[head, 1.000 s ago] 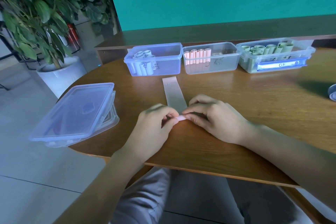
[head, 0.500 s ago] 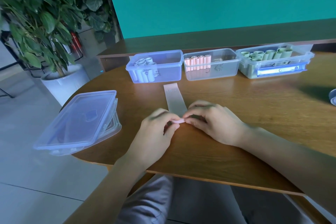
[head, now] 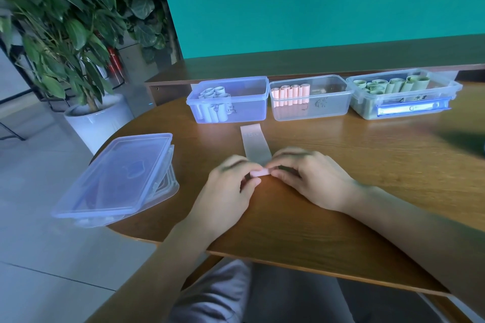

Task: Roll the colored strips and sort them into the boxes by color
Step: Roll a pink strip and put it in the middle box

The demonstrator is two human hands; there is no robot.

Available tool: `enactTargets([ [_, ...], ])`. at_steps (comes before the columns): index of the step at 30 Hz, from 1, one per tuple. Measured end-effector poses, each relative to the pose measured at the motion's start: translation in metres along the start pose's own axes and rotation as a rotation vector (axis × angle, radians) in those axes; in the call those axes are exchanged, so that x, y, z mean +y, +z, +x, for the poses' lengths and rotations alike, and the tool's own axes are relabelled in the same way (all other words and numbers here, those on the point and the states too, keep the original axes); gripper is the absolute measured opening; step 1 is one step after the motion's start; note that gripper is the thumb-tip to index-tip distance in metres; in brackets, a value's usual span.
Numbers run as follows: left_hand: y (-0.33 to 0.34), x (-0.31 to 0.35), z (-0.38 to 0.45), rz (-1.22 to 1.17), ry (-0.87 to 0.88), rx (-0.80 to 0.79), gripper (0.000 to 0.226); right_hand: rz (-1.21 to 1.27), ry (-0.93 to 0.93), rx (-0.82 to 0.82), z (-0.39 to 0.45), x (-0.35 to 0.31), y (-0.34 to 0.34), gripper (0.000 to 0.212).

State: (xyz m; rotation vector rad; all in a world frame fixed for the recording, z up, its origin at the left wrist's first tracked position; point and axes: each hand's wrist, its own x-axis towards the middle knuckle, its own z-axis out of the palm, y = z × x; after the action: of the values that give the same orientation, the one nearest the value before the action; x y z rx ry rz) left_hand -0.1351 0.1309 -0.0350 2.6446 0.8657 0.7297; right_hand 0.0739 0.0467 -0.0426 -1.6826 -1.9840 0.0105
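bench (head: 341, 165): wooden, rounded edge | far side: blue box (head: 231, 110), clear box (head: 322, 110), green-filled box (head: 404, 110) | centre: pink strip (head: 256, 145) | left edge: stacked lids (head: 118, 178)

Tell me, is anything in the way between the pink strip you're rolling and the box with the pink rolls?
Nothing visible blocks it. The strip, pinched by the left hand and right hand, lies on bare table short of the open middle box. The lids sit off to the left.

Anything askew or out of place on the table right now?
Mostly tidy. The stack of clear plastic lids sits tilted and hangs over the round wooden table's left edge. The three boxes stand in a row, rolls sorted by colour.
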Motion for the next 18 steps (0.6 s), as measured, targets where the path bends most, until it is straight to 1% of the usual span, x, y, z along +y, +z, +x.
enactTargets([
  [3,0.0,-0.001,0.003,0.017,0.003,-0.022,0.024,-0.018,0.005,-0.005,0.003,0.002,0.001,0.026],
  [8,0.003,-0.003,0.009,0.033,-0.015,-0.02,0.03,-0.018,-0.012,0.039,0.004,0.001,0.002,0.029],
  [13,0.003,-0.005,0.01,0.029,-0.01,0.006,0.041,-0.041,0.011,-0.003,0.008,0.003,0.001,0.037],
  [18,0.005,-0.005,0.01,0.073,0.014,-0.009,0.035,-0.076,0.022,-0.021,0.012,0.002,0.001,0.038],
])
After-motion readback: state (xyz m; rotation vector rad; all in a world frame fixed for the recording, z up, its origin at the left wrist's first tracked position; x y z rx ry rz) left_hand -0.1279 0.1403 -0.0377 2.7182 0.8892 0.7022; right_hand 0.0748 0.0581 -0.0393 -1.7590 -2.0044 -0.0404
